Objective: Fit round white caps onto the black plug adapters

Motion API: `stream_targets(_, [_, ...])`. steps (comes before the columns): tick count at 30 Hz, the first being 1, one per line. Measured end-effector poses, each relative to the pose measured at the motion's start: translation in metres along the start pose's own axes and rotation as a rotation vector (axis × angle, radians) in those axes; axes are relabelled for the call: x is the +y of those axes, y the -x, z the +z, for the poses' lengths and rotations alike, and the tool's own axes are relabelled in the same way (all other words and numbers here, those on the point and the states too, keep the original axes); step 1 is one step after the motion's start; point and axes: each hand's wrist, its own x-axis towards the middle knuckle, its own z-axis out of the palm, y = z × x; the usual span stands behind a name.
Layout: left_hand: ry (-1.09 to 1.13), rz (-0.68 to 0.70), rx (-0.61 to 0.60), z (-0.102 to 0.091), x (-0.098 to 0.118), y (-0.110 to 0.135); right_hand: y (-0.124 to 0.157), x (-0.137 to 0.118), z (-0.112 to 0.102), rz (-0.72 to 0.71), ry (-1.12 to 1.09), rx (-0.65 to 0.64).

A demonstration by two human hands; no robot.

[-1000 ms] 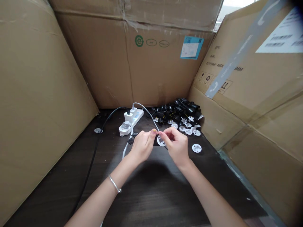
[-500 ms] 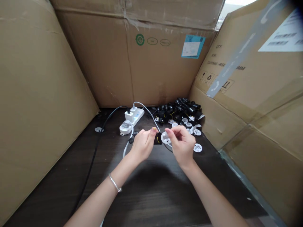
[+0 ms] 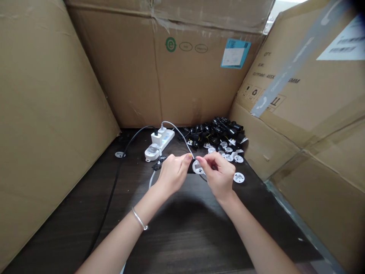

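Disc (image 3: 197,166) was pinched by the right hand (image 3: 219,176), and a black plug (image 3: 191,168), partly hidden, seemed gripped by the left hand (image 3: 172,176), held close against it.

brown cardboard panels (image 3: 128,76) enclose a dark wood tabletop (image 3: 176,236)

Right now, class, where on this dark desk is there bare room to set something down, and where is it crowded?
Bare dark wood lies below the left hand and right hand, and along the right carton wall. It is crowded at the back, around the black plugs and white discs.
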Motion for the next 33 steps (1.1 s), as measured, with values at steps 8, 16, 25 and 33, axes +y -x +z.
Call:
stream_targets(8, [0.084,-0.003,-0.020,0.003,0.000,0.000,0.004,0.003,0.005,-0.004,-0.011,-0.012])
stream_targets(16, [0.234,0.043,-0.020,-0.001,0.005,0.001,0.008,0.013,0.021,0.512,-0.540,-0.107])
stream_targets(25, [0.393,0.020,-0.165,-0.006,0.010,-0.001,0.003,0.017,0.020,0.721,-0.730,-0.289])
stream_targets(33, [0.728,-0.058,-0.063,0.004,0.007,-0.002,-0.005,0.018,0.012,0.769,-0.856,-0.291])
